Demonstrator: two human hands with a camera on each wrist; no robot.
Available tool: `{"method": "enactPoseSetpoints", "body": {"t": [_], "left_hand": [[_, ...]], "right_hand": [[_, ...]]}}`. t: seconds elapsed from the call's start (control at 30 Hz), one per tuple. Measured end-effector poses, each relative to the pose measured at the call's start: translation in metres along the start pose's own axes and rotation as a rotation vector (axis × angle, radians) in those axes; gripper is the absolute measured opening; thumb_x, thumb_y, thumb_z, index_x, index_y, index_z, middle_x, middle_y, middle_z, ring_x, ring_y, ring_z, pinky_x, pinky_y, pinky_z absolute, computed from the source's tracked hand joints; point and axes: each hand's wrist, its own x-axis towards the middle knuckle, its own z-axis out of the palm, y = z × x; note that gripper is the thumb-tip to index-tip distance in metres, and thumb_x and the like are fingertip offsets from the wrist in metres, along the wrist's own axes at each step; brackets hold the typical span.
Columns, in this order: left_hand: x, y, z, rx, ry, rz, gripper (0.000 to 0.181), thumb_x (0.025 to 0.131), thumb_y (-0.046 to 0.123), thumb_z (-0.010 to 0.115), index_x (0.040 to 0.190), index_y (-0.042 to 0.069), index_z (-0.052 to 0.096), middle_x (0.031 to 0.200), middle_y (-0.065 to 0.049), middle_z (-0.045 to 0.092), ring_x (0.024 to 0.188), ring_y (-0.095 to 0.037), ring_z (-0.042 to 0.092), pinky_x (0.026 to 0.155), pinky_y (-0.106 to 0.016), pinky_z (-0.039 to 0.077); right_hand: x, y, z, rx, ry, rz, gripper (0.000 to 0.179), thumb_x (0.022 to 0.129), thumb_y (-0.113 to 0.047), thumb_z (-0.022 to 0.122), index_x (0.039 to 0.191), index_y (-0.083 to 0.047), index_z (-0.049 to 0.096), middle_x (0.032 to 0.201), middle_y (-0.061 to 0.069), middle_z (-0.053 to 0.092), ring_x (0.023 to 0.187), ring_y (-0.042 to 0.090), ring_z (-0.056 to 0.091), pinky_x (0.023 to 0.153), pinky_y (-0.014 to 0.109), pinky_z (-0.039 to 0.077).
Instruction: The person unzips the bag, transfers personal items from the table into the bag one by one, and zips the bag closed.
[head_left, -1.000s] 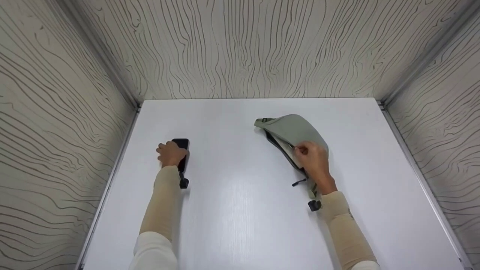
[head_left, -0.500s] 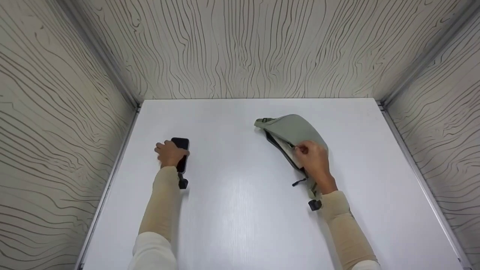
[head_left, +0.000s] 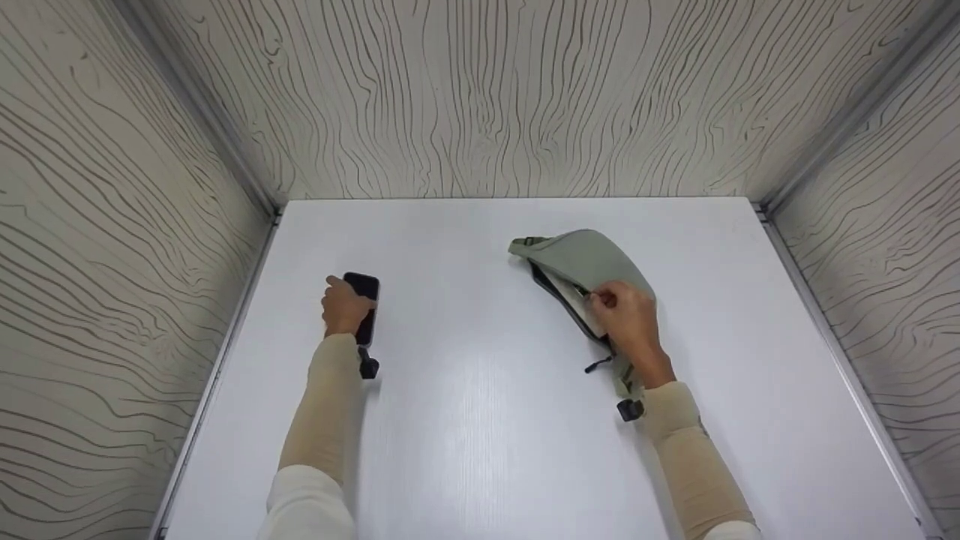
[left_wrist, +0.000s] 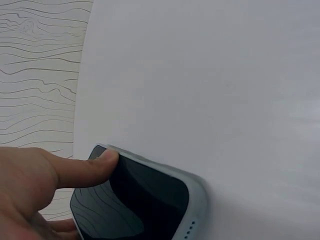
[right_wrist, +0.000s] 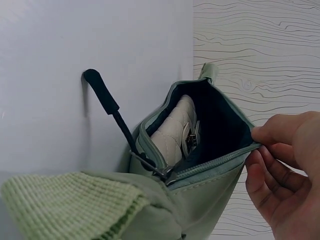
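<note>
A dark-screened phone (left_wrist: 150, 197) lies toward nine o'clock on the surface (head_left: 465, 420), as the head view has it, in the grasp of the left hand (head_left: 345, 307): thumb across the glass near one edge, other fingers partly hidden along the far side. Whether it is raised or tilted I cannot tell. It should handle as stiff, light but dense, its glass slick and breakable; the long edges look the best hold. Its corners are rounded, its rim pale, one end dotted with small holes.

At three o'clock sits a sage-green bag (head_left: 589, 259), soft and likely floppy, best held by its zipped rim. There the right hand (right_wrist: 295, 167) pinches the edge between thumb and fingers, and the dark-lined mouth gapes. Seen from the right wrist, a cream quilted pouch (right_wrist: 167, 135) with a metal clasp (right_wrist: 193, 140) fills its nine o'clock side; a black zipper pull (right_wrist: 101, 92) points to ten, a ribbed strap (right_wrist: 65, 205) toward eight. Beyond, at twelve in the head view, stands a wood-grain-patterned wall (head_left: 480, 97).
</note>
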Motion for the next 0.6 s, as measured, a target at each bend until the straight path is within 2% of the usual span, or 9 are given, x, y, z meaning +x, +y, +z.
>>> {"method": "enactPoseSetpoints", "body": {"t": [0.1, 0.27, 0.6], "left_hand": [[-0.0038, 0.0011, -0.0009, -0.031, 0.000, 0.035, 0.087, 0.094, 0.011, 0.073, 0.158, -0.016, 0.020, 0.152, -0.039, 0.046, 0.138, -0.054, 0.052, 0.114, -0.063, 0.045], [-0.0073, 0.0025, -0.0015, -0.020, 0.022, 0.075, 0.069, 0.097, 0.009, 0.069, 0.151, -0.018, 0.035, 0.146, -0.038, 0.053, 0.135, -0.053, 0.056, 0.112, -0.062, 0.048], [-0.0058, 0.0047, -0.0009, -0.023, 0.015, 0.095, 0.069, 0.098, 0.012, 0.067, 0.156, -0.004, 0.032, 0.145, -0.036, 0.057, 0.130, -0.052, 0.060, 0.108, -0.064, 0.049]], "right_hand": [[0.0002, -0.0005, -0.0005, 0.006, 0.001, -0.006, 0.006, 0.093, -0.006, 0.078, 0.096, 0.000, 0.080, 0.088, 0.014, 0.076, 0.077, 0.025, 0.070, 0.068, 0.036, 0.053], [0.0003, -0.0015, -0.0017, 0.017, -0.001, -0.017, 0.007, 0.094, -0.006, 0.078, 0.097, 0.000, 0.080, 0.088, 0.014, 0.076, 0.078, 0.025, 0.070, 0.068, 0.036, 0.054], [0.0026, -0.0020, -0.0029, 0.008, 0.007, -0.015, 0.006, 0.093, -0.005, 0.078, 0.097, 0.000, 0.079, 0.089, 0.015, 0.076, 0.079, 0.027, 0.070, 0.069, 0.038, 0.054]]}}
